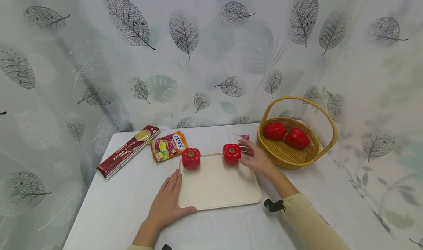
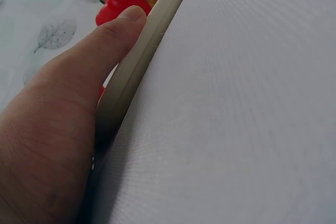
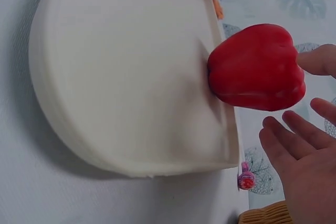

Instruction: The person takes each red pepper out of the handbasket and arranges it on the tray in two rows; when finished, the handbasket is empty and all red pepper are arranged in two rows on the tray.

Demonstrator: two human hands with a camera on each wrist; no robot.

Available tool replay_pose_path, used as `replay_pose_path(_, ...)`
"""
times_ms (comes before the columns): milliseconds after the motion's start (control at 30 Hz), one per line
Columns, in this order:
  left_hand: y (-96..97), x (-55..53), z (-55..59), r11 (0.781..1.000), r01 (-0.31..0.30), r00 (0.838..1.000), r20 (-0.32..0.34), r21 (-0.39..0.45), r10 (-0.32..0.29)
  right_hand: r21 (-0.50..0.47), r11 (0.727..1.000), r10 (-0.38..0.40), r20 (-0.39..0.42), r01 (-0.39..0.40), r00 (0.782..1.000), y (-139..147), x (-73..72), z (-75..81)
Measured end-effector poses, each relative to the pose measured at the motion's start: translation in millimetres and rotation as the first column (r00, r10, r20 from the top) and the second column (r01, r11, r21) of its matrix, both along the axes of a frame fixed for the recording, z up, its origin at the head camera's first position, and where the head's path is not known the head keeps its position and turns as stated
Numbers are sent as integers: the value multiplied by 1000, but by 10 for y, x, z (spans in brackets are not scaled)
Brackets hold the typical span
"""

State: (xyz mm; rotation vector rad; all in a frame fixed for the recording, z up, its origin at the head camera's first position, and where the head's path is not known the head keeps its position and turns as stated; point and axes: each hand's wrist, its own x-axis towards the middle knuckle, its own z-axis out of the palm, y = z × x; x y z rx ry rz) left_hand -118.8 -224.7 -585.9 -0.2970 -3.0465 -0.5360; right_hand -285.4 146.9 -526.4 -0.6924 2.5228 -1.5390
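Right hand (image 1: pixel 256 158), fingers (image 3: pixel 310 130) spread, could topple the tray's (image 1: pixel 214 187) 1 o'clock pepper (image 1: pixel 231 156) by brushing it. Left hand (image 1: pixel 167 204) has straight fingers.

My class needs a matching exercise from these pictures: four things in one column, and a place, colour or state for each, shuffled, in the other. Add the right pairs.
Column one
1. Tray
2. Basket
3. Left hand
4. Fox's bag

Column two
A. Woven, with two peppers inside
B. Beside the long maroon pack
C. Cream and flat, with raised edges
D. At the tray's near left corner, thumb along the near edge

Right pairs: 1-C, 2-A, 3-D, 4-B
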Motion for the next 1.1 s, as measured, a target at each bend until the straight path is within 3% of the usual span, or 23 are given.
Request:
replay_pose_path(467, -20, -1, -10, 1000, 0, 1000, -7, -1, 0, -3, 1000, -25, -43, 25, 999, 93, 29, 145)
replay_pose_path(833, -12, 11, -19, 1000, 5, 1000, -27, 18, -5, -45, 998, -57, -155, 51, 986, 230, 21, 311)
replay_pose_path(1100, -30, 15, -15, 999, 24, 999, -41, 23, -23, -49, 996, -87, -183, 80, 979, 355, 20, 397)
